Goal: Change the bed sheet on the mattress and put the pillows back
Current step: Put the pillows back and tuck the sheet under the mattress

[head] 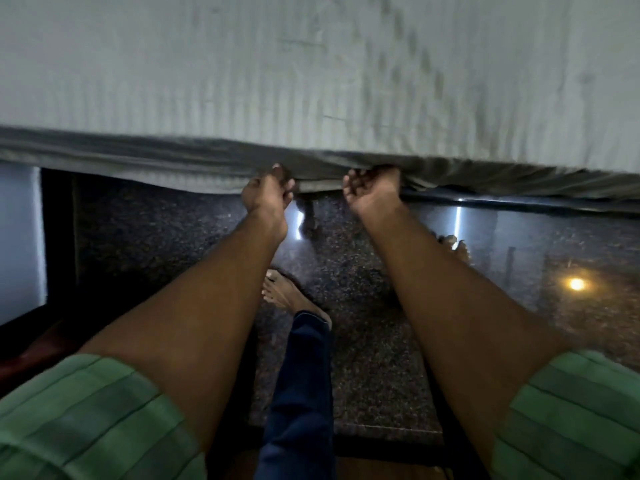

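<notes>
The pale bed sheet (pixel 311 64) filled the whole top of the view, spread flat over the mattress, faintly ribbed with thin stripes and a line of soft creases running down its right side. Along the near edge it hung over in a darker, gathered fold, bunched tight towards the right. Below that, the polished floor (pixel 363 358) looked like dark speckled stone, glossy enough to throw back a lamp glow and two bright streaks.

Both arms reached forward out of green striped sleeves (pixel 86 417). The left hand (pixel 266 194) had its fingers curled round the sheet's hanging edge, thumb up against the cloth. The right hand (pixel 372 188), just beside it, was curled the same way, its fingertips buried in the fold.

This looked like the tucking step. To do it well, I'd say pull the edge taut and even, so the bunching on the right smooths out, then push the cloth in under the mattress with the hands working apart along the side. Thin cotton like this should slide easily but wrinkle fast.

A bare foot (pixel 284 296) stood below, under a dark blue trouser leg (pixel 298 393).
</notes>
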A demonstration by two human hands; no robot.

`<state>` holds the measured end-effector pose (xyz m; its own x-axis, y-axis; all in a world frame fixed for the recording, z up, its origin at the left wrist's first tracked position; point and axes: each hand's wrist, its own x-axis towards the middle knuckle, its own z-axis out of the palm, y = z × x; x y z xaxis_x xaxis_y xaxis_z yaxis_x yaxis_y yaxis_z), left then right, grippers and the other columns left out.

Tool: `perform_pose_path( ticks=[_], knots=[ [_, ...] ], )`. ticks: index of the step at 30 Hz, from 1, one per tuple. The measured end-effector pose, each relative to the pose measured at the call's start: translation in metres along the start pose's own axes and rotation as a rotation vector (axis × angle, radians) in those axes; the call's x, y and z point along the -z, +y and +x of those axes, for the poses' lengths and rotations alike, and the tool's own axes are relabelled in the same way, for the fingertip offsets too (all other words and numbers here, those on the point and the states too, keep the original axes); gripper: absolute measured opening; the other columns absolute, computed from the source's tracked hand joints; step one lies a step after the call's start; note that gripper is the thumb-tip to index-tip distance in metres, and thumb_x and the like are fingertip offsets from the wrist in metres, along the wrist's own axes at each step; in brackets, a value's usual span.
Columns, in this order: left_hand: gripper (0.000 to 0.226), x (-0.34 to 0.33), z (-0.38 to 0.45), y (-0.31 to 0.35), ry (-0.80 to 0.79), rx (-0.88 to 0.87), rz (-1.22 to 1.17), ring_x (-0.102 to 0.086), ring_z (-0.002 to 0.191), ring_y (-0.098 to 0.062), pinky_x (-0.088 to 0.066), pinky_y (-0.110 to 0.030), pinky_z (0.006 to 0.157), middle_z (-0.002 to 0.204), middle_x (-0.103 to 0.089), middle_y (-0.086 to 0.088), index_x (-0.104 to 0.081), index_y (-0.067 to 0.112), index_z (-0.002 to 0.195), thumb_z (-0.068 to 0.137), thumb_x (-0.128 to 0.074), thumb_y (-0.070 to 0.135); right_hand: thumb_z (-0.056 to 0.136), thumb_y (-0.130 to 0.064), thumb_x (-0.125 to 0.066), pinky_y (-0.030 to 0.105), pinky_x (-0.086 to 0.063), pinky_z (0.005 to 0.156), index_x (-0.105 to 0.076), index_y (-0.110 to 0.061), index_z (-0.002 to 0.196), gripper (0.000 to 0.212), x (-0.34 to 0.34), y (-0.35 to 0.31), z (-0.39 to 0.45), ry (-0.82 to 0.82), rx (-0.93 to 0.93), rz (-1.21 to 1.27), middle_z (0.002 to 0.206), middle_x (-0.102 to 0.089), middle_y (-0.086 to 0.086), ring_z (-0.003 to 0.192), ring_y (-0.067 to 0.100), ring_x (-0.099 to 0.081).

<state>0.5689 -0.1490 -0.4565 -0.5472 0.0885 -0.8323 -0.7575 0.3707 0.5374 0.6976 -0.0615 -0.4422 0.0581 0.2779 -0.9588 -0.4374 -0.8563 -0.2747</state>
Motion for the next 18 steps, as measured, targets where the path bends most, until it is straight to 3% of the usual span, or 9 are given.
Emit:
perform_pose_path(
  ticks=[3, 5, 8, 10, 12, 14, 16, 17, 18],
  knots=[
    [0.014, 0.0, 0.0, 0.007, -0.018, 0.005, 0.138, -0.064, 0.051, -0.001, -0.04, -0.014, 0.04, 0.081, -0.069, 0.002, -0.063, 0.016, 0.089, 0.099, -0.054, 0.014, 0.101, -0.028, -0.043, 0.019, -0.043, 0.05, -0.051, -0.014, 0.073, 0.032, 0.009, 0.012, 0.019, 0.097, 0.043, -0.183, 0.054, -0.046, 0.0, 0.047, 0.015, -0.05],
    [0.02, -0.004, 0.004, 0.007, -0.044, -0.002, 0.217, -0.06, 0.045, -0.001, -0.038, -0.015, 0.039, 0.079, -0.068, 0.0, -0.062, 0.015, 0.083, 0.099, -0.052, 0.013, 0.1, -0.025, -0.046, 0.02, -0.042, 0.05, -0.06, -0.012, 0.09, 0.022, 0.009, 0.01, 0.031, 0.14, 0.061, -0.346, 0.061, -0.048, 0.003, 0.048, 0.016, -0.049],
    [0.023, -0.007, 0.008, 0.001, -0.101, 0.065, 0.287, -0.056, 0.056, -0.01, -0.041, -0.021, 0.05, 0.083, -0.065, -0.002, -0.07, 0.011, 0.102, 0.102, -0.047, 0.019, 0.104, -0.02, -0.036, 0.025, -0.039, 0.053, -0.057, -0.017, 0.098, 0.022, 0.001, 0.001, 0.044, 0.133, 0.081, -0.539, 0.069, -0.047, 0.003, 0.055, 0.018, -0.047],
    [0.029, -0.004, 0.015, -0.004, -0.084, 0.08, 0.34, -0.045, 0.058, -0.014, -0.038, -0.026, 0.051, 0.082, -0.058, -0.003, -0.069, 0.01, 0.114, 0.102, -0.044, 0.018, 0.104, -0.024, -0.037, 0.026, -0.041, 0.057, -0.056, -0.017, 0.097, 0.02, 0.003, 0.005, 0.054, 0.148, 0.059, -0.508, 0.072, -0.05, 0.005, 0.059, 0.02, -0.048],
    [0.022, 0.002, 0.017, -0.01, -0.081, 0.111, 0.378, -0.04, 0.062, -0.016, -0.036, -0.028, 0.054, 0.078, -0.051, -0.003, -0.066, 0.009, 0.101, 0.103, -0.046, 0.017, 0.101, -0.035, -0.047, 0.024, -0.045, 0.057, -0.057, -0.02, 0.094, 0.02, 0.019, 0.019, 0.049, 0.095, 0.027, -0.46, 0.076, -0.053, 0.004, 0.06, 0.02, -0.05],
    [0.021, 0.007, 0.024, -0.017, -0.149, 0.223, 0.356, -0.056, 0.08, -0.02, -0.043, -0.03, 0.061, 0.096, -0.065, -0.009, -0.067, 0.012, 0.101, 0.1, -0.052, 0.026, 0.101, -0.047, -0.047, 0.033, -0.053, 0.073, -0.061, -0.023, 0.106, 0.028, 0.038, 0.033, 0.043, 0.024, -0.028, -0.441, 0.095, -0.056, 0.003, 0.083, 0.022, -0.059],
    [0.035, 0.01, 0.033, -0.02, -0.161, 0.331, 0.223, -0.061, 0.115, -0.02, -0.053, -0.036, 0.08, 0.131, -0.065, 0.001, -0.069, 0.021, 0.121, 0.094, -0.055, 0.039, 0.101, -0.051, -0.045, 0.045, -0.049, 0.1, -0.058, -0.022, 0.123, 0.038, 0.041, 0.041, 0.038, -0.063, -0.079, -0.325, 0.112, -0.055, 0.007, 0.108, 0.028, -0.056],
    [0.036, 0.011, 0.039, -0.018, -0.142, 0.338, 0.135, -0.059, 0.119, -0.017, -0.055, -0.037, 0.085, 0.131, -0.061, 0.006, -0.067, 0.022, 0.124, 0.095, -0.056, 0.04, 0.102, -0.05, -0.046, 0.046, -0.048, 0.104, -0.057, -0.02, 0.122, 0.038, 0.037, 0.041, 0.037, -0.079, -0.084, -0.258, 0.114, -0.056, 0.01, 0.107, 0.029, -0.057],
    [0.029, 0.009, 0.047, -0.017, -0.105, 0.313, 0.051, -0.06, 0.107, -0.014, -0.057, -0.033, 0.081, 0.12, -0.061, 0.004, -0.066, 0.022, 0.119, 0.096, -0.057, 0.037, 0.103, -0.048, -0.046, 0.044, -0.051, 0.101, -0.058, -0.017, 0.122, 0.038, 0.029, 0.038, 0.038, -0.09, -0.059, -0.22, 0.112, -0.058, 0.012, 0.101, 0.028, -0.059]
  ],
)
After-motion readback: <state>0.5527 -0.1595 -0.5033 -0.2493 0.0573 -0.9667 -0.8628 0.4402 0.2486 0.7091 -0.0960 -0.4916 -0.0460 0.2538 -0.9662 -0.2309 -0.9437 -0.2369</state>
